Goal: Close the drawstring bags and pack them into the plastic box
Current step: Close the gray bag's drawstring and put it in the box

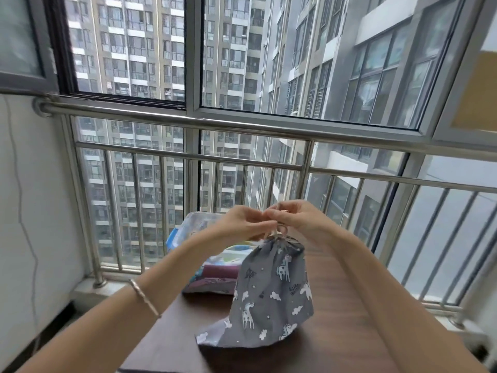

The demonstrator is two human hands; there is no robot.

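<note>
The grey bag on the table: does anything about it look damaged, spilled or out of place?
Nothing stands out. The grey bag sits on the table, its neck gathered, with the left hand and right hand pinching its cord above. No tear or spill shows.

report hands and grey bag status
Left hand and right hand pinching the cord at the neck. Grey bag gathered shut, resting on the table. Plastic box behind it, path clear.

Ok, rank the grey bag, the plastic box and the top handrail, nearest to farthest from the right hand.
1. Grey bag: directly under the right hand, which pinches its cord.
2. Plastic box: on the table, to the left.
3. Handrail: beyond the table, higher up.
</note>
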